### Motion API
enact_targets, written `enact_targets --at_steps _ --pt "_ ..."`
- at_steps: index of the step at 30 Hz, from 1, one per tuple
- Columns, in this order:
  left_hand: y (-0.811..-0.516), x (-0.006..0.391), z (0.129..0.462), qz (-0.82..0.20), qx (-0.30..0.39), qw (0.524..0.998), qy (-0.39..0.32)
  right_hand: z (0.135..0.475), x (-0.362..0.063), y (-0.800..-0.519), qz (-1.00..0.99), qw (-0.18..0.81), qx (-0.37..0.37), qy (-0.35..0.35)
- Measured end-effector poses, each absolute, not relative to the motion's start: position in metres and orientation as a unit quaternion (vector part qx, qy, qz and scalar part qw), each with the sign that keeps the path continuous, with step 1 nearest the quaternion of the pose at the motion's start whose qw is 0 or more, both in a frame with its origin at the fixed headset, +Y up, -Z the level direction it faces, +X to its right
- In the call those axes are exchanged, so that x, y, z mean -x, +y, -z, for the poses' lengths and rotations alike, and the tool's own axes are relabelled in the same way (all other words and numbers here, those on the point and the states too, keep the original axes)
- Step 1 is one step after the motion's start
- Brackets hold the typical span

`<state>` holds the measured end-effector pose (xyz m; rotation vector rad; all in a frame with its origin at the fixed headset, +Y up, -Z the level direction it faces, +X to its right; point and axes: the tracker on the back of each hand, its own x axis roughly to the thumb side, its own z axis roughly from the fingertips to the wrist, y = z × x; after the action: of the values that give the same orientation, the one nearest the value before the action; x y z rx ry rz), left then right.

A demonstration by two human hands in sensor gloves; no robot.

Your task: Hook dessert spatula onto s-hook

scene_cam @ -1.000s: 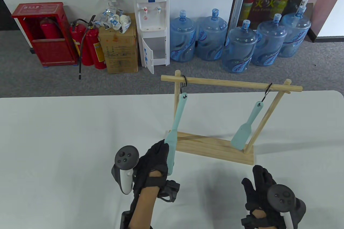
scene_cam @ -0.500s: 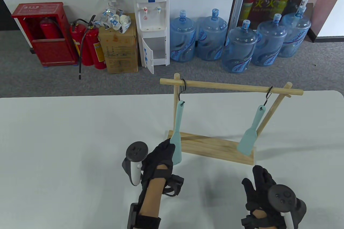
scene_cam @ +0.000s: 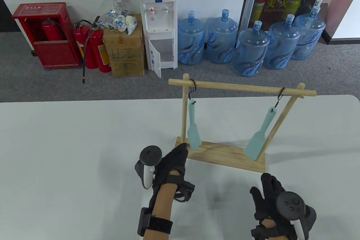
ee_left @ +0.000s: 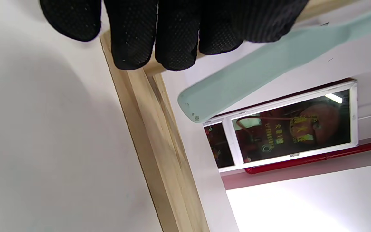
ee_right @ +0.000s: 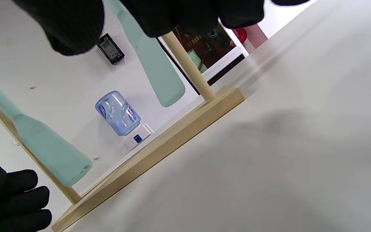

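Nearest, the right hand (scene_cam: pixel 271 197) rests low on the bench (scene_cam: pixel 70 166), its fingers loosely spread and holding nothing, well short of the rack (scene_cam: pixel 225 157). The left hand (scene_cam: pixel 171 164) is farther in, its fingertips at the near left corner of the rack's base; it grips nothing, the fingers extended and lightly curled.

Just beyond and slightly right of those fingertips hangs the spatula (scene_cam: pixel 193 127), apart from them, blade down over the base and handle up, its long axis close to vertical. Its handle end sits on the s-hook (scene_cam: pixel 191 90) under the left end of the crossbar (scene_cam: pixel 242 87). A second spatula (scene_cam: pixel 260 134) hangs tilted from the other hook (scene_cam: pixel 280 96) at the right.

The left hand is plainly the nearer one. The hooking looks done, so drawing that hand straight back, away from the blade, seems all that is called for.
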<state>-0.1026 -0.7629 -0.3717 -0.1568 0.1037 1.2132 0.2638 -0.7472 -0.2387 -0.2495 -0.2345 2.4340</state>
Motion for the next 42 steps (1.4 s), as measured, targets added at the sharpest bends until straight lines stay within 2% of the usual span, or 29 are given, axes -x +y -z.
enact_targets --at_steps 4,13,17,25,33,42 --pt "-0.753 0.117 0.361 -0.543 0.027 0.839 0.027 0.238 -0.262 -0.747 -0.934 0.332 0.093 -0.091" --pt "-0.71 0.154 0.324 -0.441 -0.067 0.895 -0.023 0.238 -0.26 -0.747 -0.936 0.325 0.091 -0.094" --pt "-0.701 0.169 0.308 -0.42 -0.066 0.904 -0.04 0.238 -0.259 -0.747 -0.937 0.324 0.089 -0.096" --pt "-0.684 0.2 0.272 -0.344 -0.113 0.93 -0.069 0.238 -0.259 -0.748 -0.939 0.319 0.091 -0.096" --pt "-0.693 0.217 0.255 -0.252 -0.147 0.954 -0.074 0.235 -0.256 -0.742 -0.94 0.311 0.086 -0.111" --pt "-0.711 0.218 0.26 -0.193 -0.137 0.969 -0.066 0.234 -0.255 -0.742 -0.944 0.298 0.089 -0.112"
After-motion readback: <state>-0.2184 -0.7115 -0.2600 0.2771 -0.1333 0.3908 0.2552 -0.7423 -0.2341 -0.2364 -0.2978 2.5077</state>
